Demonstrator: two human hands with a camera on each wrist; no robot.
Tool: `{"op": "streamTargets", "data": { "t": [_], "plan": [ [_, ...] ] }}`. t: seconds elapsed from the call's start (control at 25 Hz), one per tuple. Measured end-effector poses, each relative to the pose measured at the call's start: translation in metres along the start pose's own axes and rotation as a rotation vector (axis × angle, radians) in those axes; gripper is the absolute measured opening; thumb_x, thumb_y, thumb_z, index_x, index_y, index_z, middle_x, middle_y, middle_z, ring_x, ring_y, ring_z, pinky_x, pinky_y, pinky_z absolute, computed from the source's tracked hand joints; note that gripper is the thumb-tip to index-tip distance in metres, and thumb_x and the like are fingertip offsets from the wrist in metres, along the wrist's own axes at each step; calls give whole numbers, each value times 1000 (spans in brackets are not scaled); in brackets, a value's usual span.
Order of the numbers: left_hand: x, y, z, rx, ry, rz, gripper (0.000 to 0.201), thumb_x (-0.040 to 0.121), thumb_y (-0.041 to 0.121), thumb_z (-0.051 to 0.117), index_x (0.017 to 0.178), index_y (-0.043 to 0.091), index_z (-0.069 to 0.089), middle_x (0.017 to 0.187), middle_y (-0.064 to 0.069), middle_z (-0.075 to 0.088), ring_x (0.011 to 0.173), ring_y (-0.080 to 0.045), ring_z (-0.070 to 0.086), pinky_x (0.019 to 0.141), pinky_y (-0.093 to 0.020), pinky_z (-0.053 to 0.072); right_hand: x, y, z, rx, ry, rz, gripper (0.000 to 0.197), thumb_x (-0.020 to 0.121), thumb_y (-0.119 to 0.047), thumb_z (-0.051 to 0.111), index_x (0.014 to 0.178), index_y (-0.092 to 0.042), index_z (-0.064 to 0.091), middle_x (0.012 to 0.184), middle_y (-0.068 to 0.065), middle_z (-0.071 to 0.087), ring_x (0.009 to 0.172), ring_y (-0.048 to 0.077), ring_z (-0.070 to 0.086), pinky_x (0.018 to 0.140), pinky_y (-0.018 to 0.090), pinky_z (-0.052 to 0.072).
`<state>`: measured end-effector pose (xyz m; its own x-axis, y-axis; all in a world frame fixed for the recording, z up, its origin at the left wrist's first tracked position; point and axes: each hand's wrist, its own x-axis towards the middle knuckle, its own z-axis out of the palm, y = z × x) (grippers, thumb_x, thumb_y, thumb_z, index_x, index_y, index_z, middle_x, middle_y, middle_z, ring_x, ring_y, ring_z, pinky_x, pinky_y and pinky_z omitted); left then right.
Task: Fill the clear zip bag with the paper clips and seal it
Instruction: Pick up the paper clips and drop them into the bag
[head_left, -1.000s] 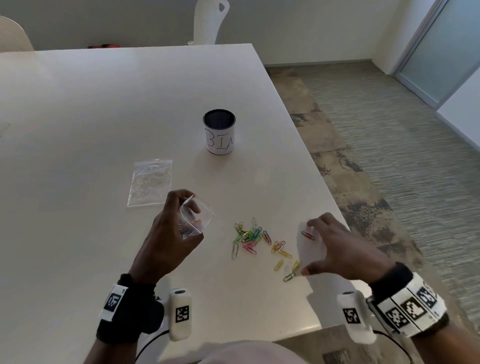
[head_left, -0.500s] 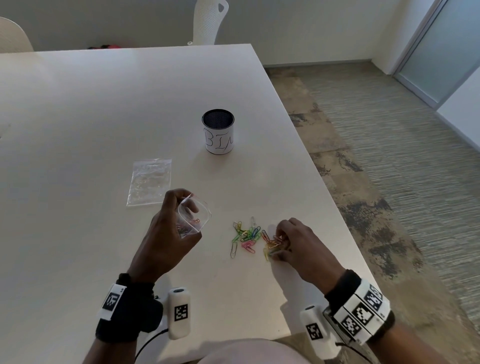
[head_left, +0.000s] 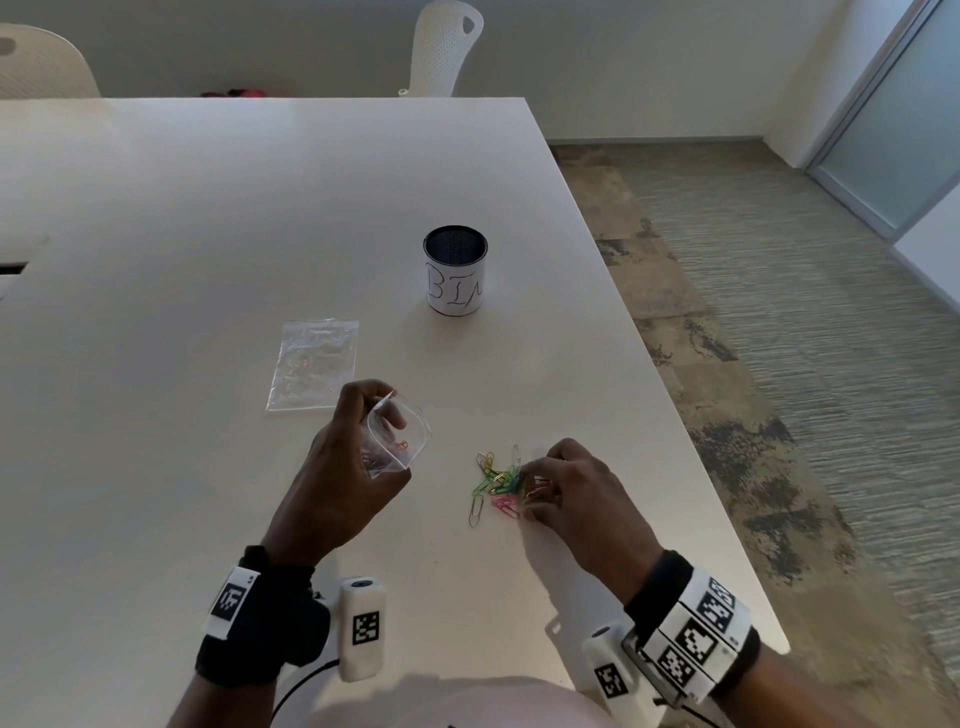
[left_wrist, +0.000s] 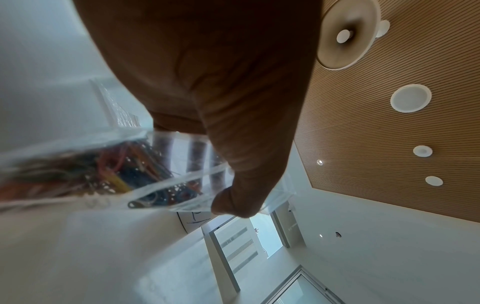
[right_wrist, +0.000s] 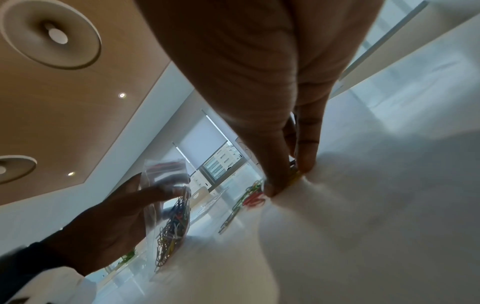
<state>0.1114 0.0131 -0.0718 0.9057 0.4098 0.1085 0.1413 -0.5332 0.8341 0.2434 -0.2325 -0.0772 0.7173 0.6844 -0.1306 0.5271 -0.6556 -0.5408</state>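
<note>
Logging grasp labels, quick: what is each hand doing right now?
Left hand: closed around the clear zip bag, holding its mouth open.
Right hand: fingertips pinching paper clips from the pile on the table.

Open clear zip bag, part-filled; colourful paper clips beside.

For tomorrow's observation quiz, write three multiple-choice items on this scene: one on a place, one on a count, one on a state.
1. Where does the loose pile of paper clips lie?
A. in the cup
B. on the table, between the hands
C. on the floor

2. How many clear bags show?
A. one
B. two
C. four

3. The held zip bag is:
A. sealed, empty
B. open, holding clips
C. lying flat

Key: 1 B, clips sit by the right hand. 2 B, the left hand holds one, a second bag lies flat. 3 B, its mouth gapes.
</note>
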Motion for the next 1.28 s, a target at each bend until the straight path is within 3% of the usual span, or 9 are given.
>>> {"op": "streamTargets", "data": {
  "t": [0.16, 0.44, 0.56, 0.68, 0.88, 1.0, 1.08, 1.2, 1.28],
  "plan": [
    [2, -1, -1, -2, 0, -7, 76, 79, -4, 82, 130, 33, 40, 115, 11, 63, 85, -21, 73, 81, -44, 67, 11, -6, 2, -75, 55, -56, 14, 91, -20, 75, 104, -17, 80, 102, -2, 68, 86, 15, 66, 79, 23, 53],
    [3, 0, 0, -30, 11, -7, 73, 79, -3, 81, 130, 31, 41, 112, 13, 63, 87, -20, 72, 81, -39, 67, 34, -5, -12, -116, 70, -125, 4, 88, -14, 77, 90, -13, 80, 86, 2, 76, 73, 13, 69, 75, 28, 60],
    [3, 0, 0, -51, 16, -8, 71, 78, -4, 80, 128, 30, 43, 111, 11, 63, 85, -20, 72, 79, -35, 66, 45, 1, -24, 156, 44, -17, 7, 86, -13, 81, 93, -12, 82, 83, 0, 79, 74, 11, 74, 76, 23, 62],
    [5, 0, 1, -69, 27, -3, 69, 77, -6, 78, 126, 29, 44, 111, 8, 63, 83, -21, 70, 76, -30, 65, 51, -9, -34, 642, -65, 81, 11, 86, -5, 81, 96, -1, 79, 81, 14, 79, 74, 21, 77, 77, 32, 64],
    [6, 0, 1, -96, 19, 2, 69, 77, -7, 78, 126, 27, 44, 112, 4, 62, 85, -21, 71, 73, -28, 65, 54, -62, -42, 1048, -168, -12, 20, 88, 3, 74, 107, 11, 73, 96, 29, 76, 86, 34, 76, 81, 31, 63],
    [4, 1, 0, -101, 17, 3, 69, 78, -6, 80, 126, 25, 43, 112, 4, 65, 86, -19, 72, 70, -28, 65, 60, -91, -38, 961, -144, -135, 18, 86, 0, 78, 104, 5, 77, 92, 20, 79, 88, 38, 76, 84, 37, 65],
    [2, 1, -1, -105, 16, -10, 67, 79, -3, 81, 127, 25, 44, 108, 4, 67, 84, -19, 73, 69, -29, 64, 65, -104, -32, 753, -78, -225, 14, 85, -5, 82, 99, -4, 81, 86, 10, 81, 82, 27, 78, 82, 37, 65],
    [2, 0, -2, -115, 23, -36, 66, 79, -2, 79, 127, 27, 44, 104, 3, 69, 79, -20, 72, 65, -29, 62, 68, -115, -24, 504, -10, -332, 16, 82, -8, 84, 97, -13, 84, 89, -1, 82, 79, 3, 77, 76, 18, 61],
    [1, 0, -3, -117, 28, -45, 67, 79, -3, 78, 128, 28, 43, 104, 4, 68, 78, -21, 71, 65, -29, 61, 68, -120, -23, 377, -13, -389, 18, 84, -9, 83, 102, -14, 83, 96, -3, 82, 84, -2, 75, 75, 8, 56]
  ]
}}
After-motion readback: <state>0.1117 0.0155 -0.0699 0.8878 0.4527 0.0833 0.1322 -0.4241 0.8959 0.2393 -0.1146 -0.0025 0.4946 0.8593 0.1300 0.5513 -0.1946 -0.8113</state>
